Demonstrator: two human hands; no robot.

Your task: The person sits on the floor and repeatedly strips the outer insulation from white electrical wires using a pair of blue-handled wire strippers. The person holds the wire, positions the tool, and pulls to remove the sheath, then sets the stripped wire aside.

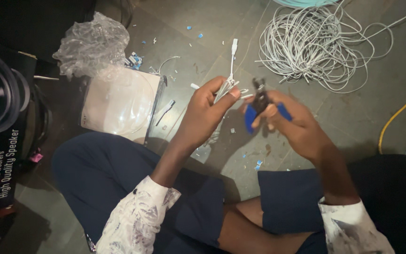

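Observation:
My left hand (206, 109) is closed around a bundle of short white cables (226, 87), pinched between thumb and fingers, with one end sticking up to a white plug (234, 45). My right hand (291, 123) grips a small cutting tool (259, 101) with blue handles and dark jaws, held just right of the cable ends. The tool's jaws sit close to the cable tips; I cannot tell whether they touch. I sit cross-legged on the floor, in dark shorts and patterned white sleeves.
A large tangled coil of grey cable (316, 44) lies on the floor at the upper right, a yellow cord (393, 120) at the right. A clear plastic case (118, 101) and crumpled plastic wrap (90, 44) lie at left, beside a black speaker box (1, 122). Blue and white offcuts litter the floor.

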